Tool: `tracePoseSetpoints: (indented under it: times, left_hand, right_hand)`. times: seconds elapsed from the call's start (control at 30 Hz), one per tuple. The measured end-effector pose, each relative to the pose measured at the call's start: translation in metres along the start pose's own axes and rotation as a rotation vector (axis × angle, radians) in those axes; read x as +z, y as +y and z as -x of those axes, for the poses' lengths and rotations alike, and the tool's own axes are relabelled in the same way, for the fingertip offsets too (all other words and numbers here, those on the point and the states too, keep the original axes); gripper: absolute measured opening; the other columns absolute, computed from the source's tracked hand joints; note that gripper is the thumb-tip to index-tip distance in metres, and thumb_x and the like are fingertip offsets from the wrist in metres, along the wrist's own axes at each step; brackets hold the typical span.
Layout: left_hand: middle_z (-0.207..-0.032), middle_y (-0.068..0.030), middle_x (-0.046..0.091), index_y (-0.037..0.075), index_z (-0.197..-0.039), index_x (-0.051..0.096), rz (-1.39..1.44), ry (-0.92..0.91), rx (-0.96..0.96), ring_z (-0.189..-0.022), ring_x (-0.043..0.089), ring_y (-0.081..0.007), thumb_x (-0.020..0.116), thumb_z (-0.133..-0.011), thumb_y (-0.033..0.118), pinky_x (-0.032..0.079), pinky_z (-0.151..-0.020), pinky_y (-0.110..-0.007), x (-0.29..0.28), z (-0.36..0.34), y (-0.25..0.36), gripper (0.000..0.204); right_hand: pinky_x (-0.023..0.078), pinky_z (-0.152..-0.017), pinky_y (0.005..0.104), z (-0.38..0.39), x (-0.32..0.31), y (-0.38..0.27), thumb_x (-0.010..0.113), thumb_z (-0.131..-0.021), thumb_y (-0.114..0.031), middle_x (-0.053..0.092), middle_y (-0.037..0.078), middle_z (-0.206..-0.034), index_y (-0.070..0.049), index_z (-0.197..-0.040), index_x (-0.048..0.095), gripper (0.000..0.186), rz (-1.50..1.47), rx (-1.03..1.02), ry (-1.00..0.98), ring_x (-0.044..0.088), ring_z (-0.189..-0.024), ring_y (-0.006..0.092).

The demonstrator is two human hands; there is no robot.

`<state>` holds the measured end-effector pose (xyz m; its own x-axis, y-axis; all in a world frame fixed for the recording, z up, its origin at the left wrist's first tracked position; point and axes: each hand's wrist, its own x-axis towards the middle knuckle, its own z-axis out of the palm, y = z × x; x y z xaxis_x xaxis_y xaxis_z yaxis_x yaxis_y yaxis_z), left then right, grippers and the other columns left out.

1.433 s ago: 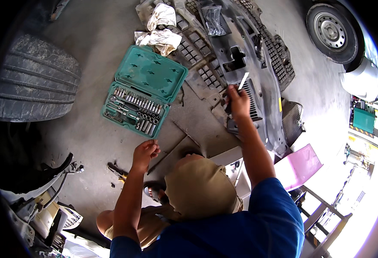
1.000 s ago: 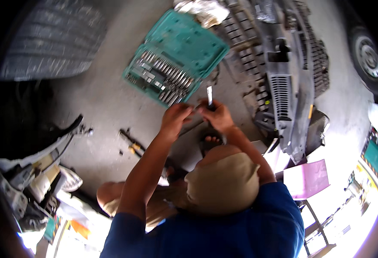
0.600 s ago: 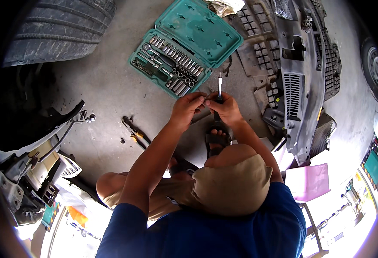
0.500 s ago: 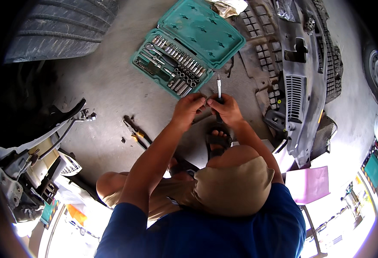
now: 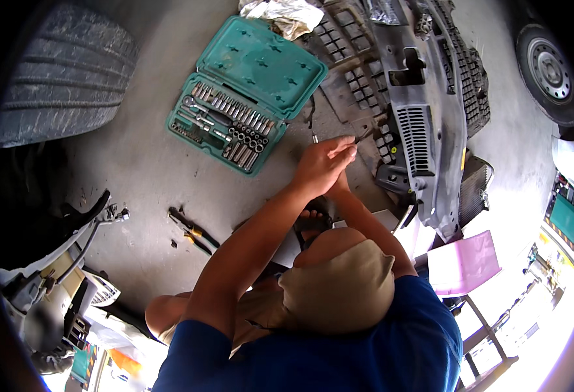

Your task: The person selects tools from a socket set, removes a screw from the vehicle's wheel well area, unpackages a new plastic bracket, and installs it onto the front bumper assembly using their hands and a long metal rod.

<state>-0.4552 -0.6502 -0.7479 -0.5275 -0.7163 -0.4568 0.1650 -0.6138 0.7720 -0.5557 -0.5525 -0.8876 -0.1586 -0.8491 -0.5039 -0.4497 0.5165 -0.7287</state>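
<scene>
My left hand (image 5: 319,166) lies across my right hand (image 5: 340,185), its fingers pointing right. The thumb and fingertips come close together; anything between them is too small to make out. Most of my right hand is hidden, showing only partly below the left. Above my left knuckles, a short metal end of the screwdriver (image 5: 315,138) sticks out; its dark handle is covered by the hands. To the left of my hands, a green socket set case (image 5: 280,68) lies open on the floor, with rows of sockets (image 5: 241,145) and a ratchet (image 5: 205,111).
Yellow-and-black pliers (image 5: 194,232) lie on the floor at left. A large tyre (image 5: 65,72) stands at the far left. On the right are a long grey plastic car panel (image 5: 417,137) and a black rubber mat (image 5: 365,95). A crumpled cloth (image 5: 284,14) sits behind the case.
The view has swung, shifting the case and panel leftward. My left hand has moved across my right, covering the screwdriver handle and most of the shaft, which showed plainly before.
</scene>
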Motion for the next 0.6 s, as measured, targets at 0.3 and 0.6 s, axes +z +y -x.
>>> tracePoseSetpoints:
  times: [0.3,0.6]
  left_hand:
    - [-0.099,-0.0080,0.064,-0.001,-0.118,0.056,-0.087,0.247,-0.427,-0.084,0.063,-0.0127,0.055,-0.093,0.018,0.050,-0.071,-0.023,-0.091,0.090,-0.048,0.031]
    - [-0.093,-0.0080,0.065,-0.003,-0.115,0.057,-0.232,0.457,-0.442,-0.078,0.063,-0.0135,0.056,-0.091,0.022,0.050,-0.069,-0.026,-0.131,0.157,-0.050,0.035]
  right_hand:
    - [0.047,-0.078,0.0445,-0.023,-0.068,-0.034,0.059,-0.079,-0.018,0.059,0.019,-0.100,-0.006,-0.096,0.062,0.021,0.506,-0.078,0.269,0.057,-0.093,0.0370]
    - [0.043,-0.086,0.0444,-0.234,-0.208,-0.113,0.059,-0.085,-0.028,0.059,0.018,-0.103,-0.005,-0.103,0.059,0.029,0.421,-0.428,0.920,0.053,-0.099,0.0369]
